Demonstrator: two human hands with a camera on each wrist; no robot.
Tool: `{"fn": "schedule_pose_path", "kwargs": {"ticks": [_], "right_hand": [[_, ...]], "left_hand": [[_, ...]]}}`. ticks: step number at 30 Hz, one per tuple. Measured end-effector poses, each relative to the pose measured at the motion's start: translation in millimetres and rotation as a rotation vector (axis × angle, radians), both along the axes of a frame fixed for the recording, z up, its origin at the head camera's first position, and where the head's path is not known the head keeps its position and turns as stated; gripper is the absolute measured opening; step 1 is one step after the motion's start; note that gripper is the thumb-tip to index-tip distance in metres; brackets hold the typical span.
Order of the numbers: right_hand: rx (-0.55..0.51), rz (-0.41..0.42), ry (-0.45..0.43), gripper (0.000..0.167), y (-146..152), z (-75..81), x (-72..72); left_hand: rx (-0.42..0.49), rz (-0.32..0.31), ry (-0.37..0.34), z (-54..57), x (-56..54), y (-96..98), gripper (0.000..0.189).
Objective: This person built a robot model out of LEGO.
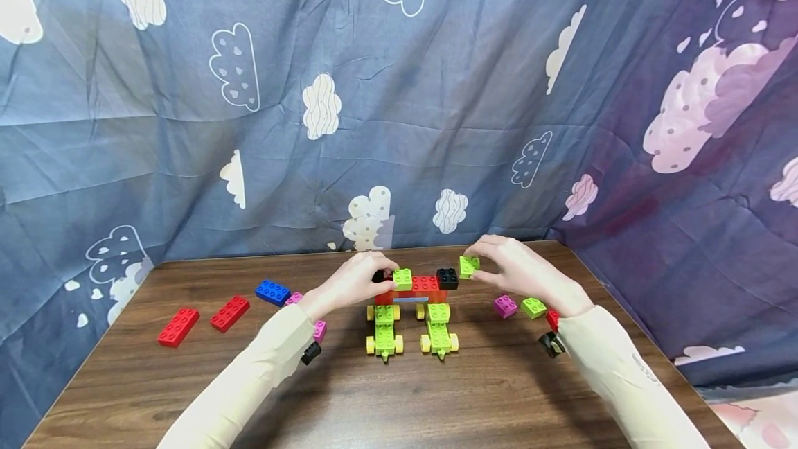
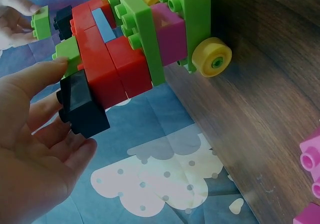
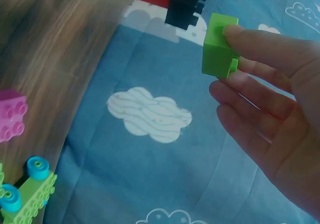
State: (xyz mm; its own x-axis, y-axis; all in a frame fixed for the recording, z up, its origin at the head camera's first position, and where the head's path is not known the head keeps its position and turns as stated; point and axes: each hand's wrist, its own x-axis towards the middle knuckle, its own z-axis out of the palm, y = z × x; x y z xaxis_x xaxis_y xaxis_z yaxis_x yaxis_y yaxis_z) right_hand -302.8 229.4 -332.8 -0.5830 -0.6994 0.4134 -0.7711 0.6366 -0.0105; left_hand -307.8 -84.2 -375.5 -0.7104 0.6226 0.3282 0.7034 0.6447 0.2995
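Observation:
My left hand (image 1: 361, 278) grips a light green brick (image 1: 402, 279) at the left end of a red brick row (image 1: 425, 284). In the left wrist view, the thumb tip lies against this brick, and a black brick (image 2: 85, 104) beside it partly hides the other fingers. Pinched between my right thumb and fingers is another light green brick (image 3: 220, 44), held up apart from the build. That right hand (image 1: 514, 269) is to the right of a black brick (image 1: 447, 278) on the row's right end. Two green wheeled bases (image 1: 384, 331) with yellow wheels support the red row.
On the left of the wooden table (image 1: 399, 407) lie two red bricks (image 1: 179, 327), a blue brick (image 1: 272, 292) and pink bricks (image 1: 320, 330). To the right are a purple brick (image 1: 505, 306) and a green piece (image 1: 533, 307). A cloud-patterned cloth (image 1: 399, 102) hangs behind.

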Motion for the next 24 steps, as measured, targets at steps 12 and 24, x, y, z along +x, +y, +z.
{"fn": "schedule_pose_path", "kwargs": {"ticks": [12, 24], "right_hand": [[0.004, 0.03, -0.069, 0.025, -26.8, 7.6, -2.3], [0.03, 0.081, -0.097, 0.024, -50.6, 2.6, -10.1]], "left_hand": [[0.004, 0.016, -0.002, 0.1, 0.7, -0.1, 0.018], [0.002, 0.01, -0.004, -0.8, 0.2, -0.4, 0.021]]}}
